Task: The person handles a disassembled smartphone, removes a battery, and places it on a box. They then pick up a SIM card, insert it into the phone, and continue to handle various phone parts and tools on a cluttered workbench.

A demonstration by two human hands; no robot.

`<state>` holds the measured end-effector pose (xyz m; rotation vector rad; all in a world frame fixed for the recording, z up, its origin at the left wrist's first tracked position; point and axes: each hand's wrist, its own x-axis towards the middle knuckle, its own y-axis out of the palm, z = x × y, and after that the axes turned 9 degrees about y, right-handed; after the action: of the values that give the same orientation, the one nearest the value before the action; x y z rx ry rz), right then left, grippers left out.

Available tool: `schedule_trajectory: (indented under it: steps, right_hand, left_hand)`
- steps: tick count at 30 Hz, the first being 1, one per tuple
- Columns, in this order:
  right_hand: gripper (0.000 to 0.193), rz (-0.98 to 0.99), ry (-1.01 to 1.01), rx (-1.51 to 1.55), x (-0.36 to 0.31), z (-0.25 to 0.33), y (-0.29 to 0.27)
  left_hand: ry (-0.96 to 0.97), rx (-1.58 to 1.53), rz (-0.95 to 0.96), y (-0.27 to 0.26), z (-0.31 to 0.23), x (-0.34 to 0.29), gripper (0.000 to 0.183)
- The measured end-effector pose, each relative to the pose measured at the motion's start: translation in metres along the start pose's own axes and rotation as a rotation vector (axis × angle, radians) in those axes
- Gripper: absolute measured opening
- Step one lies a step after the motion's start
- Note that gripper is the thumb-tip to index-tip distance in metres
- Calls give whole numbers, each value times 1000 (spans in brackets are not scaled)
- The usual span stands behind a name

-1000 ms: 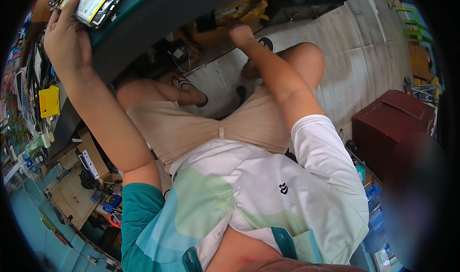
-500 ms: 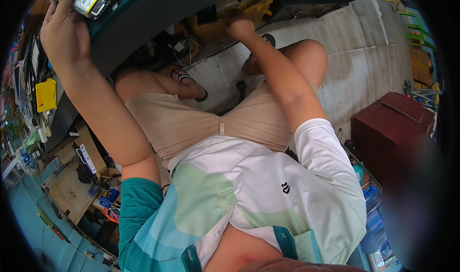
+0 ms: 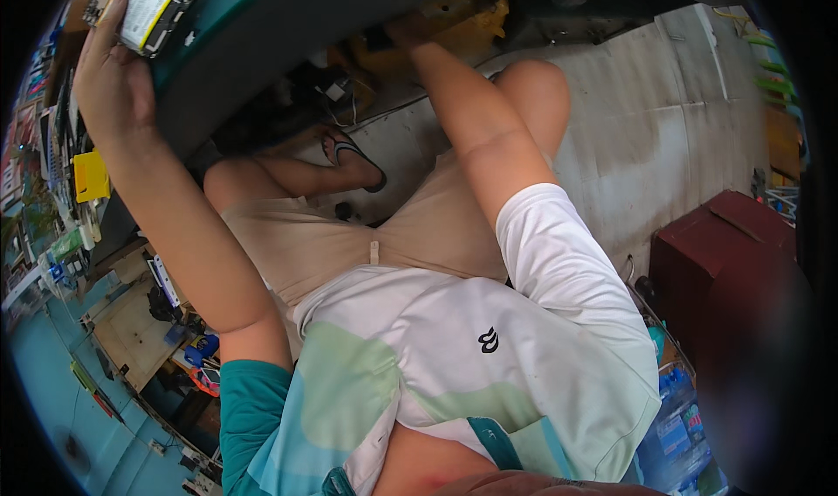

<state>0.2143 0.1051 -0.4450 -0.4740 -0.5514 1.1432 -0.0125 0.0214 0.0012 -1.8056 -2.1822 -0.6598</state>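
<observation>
At the upper left, my left hand [image 3: 115,90] grips an opened smartphone [image 3: 150,9], its thumb lying along the near edge. The phone's back is off, baring a pale battery with a yellow edge and dark inner parts. It is held above the green surface of the desk [image 3: 218,20]; the top of the frame cuts part of it off. My right hand [image 3: 406,33] reaches beneath the desk edge, by a crumpled yellow plastic bag or lining [image 3: 463,26]. Shadow hides its fingers, and whether they hold anything does not show.
A dark red cabinet [image 3: 716,243] stands at the right, with water bottles [image 3: 676,426] below it. White plugs and cables [image 3: 336,90] lie under the desk. A yellow plastic piece [image 3: 91,176] and stacked parts fill the left side.
My right hand has moved left and deeper under the desk edge, into shadow. The left hand still holds the phone. The view has shifted slightly, and the right leg has shifted.
</observation>
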Motion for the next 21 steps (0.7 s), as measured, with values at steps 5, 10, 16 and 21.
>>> schedule_trajectory:
  steps: [5, 10, 16, 21]
  right_hand:
    - [54, -35, -102, 52, 6, -10, -10]
    - [51, 7, -90, 14, 3, -15, -37]
    - [49, -30, -68, -50, 20, -46, -79]
    - [47, 8, -80, -317, 58, -114, -119]
  left_hand:
    - [-9, 45, -50, 8, -8, -6, 28]
    - [-19, -74, 65, -9, -1, 2, 29]
    - [-414, -877, -200, -54, 19, 36, 29]
    - [57, 33, 122, 0, 3, -1, 28]
